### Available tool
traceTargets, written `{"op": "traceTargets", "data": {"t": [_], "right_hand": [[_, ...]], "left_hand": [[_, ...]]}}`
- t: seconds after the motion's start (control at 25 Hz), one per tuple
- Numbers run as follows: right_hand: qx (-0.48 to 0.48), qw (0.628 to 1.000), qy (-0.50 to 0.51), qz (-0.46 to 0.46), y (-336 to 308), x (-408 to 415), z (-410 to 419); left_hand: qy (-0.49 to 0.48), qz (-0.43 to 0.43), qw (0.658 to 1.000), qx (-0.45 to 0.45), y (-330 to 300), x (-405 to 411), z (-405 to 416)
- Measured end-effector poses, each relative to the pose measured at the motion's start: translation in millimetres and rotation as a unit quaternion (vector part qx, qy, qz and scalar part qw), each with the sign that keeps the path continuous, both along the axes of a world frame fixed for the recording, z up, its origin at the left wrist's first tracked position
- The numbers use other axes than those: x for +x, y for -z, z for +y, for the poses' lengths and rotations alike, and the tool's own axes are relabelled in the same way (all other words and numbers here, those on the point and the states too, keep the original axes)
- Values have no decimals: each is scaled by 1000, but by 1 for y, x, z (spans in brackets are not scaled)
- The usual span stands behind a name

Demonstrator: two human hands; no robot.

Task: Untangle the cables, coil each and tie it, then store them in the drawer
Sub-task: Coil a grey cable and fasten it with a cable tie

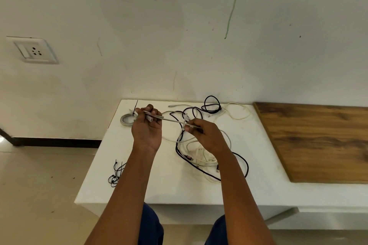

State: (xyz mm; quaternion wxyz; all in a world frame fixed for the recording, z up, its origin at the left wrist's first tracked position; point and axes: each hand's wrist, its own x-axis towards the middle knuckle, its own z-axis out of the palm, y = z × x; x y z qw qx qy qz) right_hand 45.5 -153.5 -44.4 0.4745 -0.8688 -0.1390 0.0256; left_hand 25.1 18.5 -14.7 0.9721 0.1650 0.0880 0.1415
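One cable looks done: a grey coil [127, 119] sits at the far left corner of the white table [159, 185], and a black tie [135, 108] stands up from it, so I judge that one coiled and tied, though not yet stored. I see no drawer from here, so all the storing is left. The rest is barely begun. I have a grey cable [171, 119] stretched between my hands above the table: my left hand [147, 125] is curled round its end, where a pale plug pokes out between my fingers, and my right hand [205, 135] pinches the same cable further along, close to where it runs down into the tangle [199, 155]. I take this to be the pulling-free step for the second cable. The tangle lies under and beyond my right hand, in the middle of the table: thin white cables and thicker black ones looped over each other, a couple of small plugs showing near its front edge. How many cables are in it I cannot tell. A black loop [212, 104] stands near the wall. Spare ties [116, 175] lie at the table's near left edge, beside my left forearm, ready for the coils to come.
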Motion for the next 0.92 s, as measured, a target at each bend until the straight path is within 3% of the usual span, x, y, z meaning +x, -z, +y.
{"op": "traceTargets", "data": {"t": [0.16,0.36,0.52,0.68,0.92], "right_hand": [[6,998,-55,5,-10,-5,0],[7,995,-95,17,-15,-8,3],[29,996,-80,5,-21,-9,10],[115,991,-72,10,-32,-15,16],[101,992,-71,-37,-35,-14,12]], "left_hand": [[-44,92,993,62,2,2,-7],[-33,126,944,302,9,3,-20],[-5,106,865,491,16,-3,-29],[29,74,750,656,19,-9,-35],[101,51,779,616,13,-12,-37]]}}
